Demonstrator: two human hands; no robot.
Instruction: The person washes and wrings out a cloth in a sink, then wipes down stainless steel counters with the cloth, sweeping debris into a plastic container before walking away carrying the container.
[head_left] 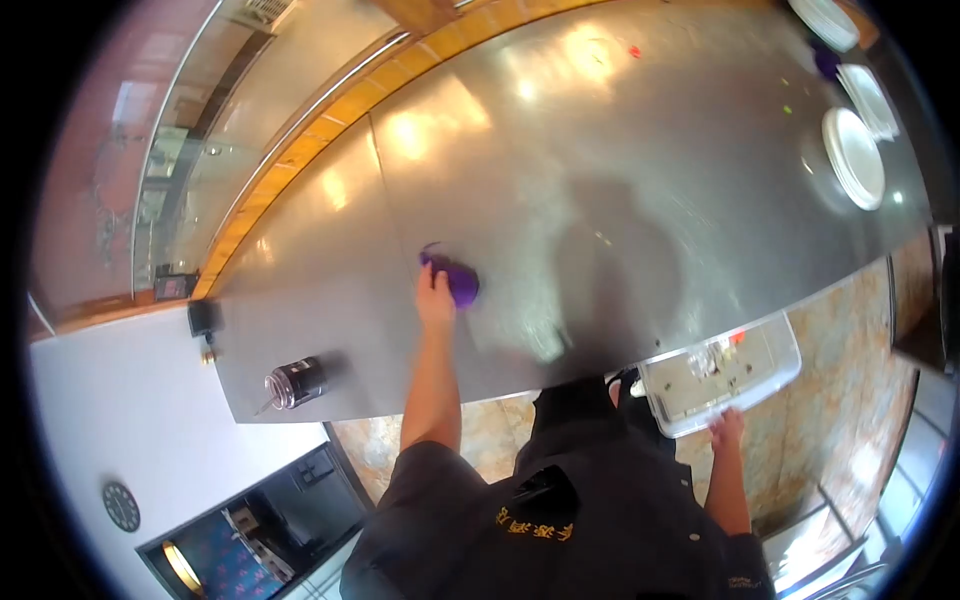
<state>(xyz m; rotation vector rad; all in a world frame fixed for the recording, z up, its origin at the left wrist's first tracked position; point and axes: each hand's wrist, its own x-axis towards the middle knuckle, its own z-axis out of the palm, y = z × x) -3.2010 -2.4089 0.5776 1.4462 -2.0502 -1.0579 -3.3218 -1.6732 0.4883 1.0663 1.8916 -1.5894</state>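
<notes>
On the steel countertop (520, 200), my left hand (436, 298) has its fingers closed on a purple cloth (462, 284), which lies bunched against the metal. Below the counter's near edge is a clear plastic bin (785, 365) with scraps and crumpled bits inside. My right hand (728, 428) grips the bin's near rim, its fingers partly blurred. Small crumbs are scattered on the steel.
A dark-labelled jar (297, 383) stands near the counter's left end. White plates (854, 158) and a white rectangular dish (868, 102) are stacked at the right. A small red scrap (634, 51) lies at the back. A wood-trimmed ledge (300, 130) borders the far side.
</notes>
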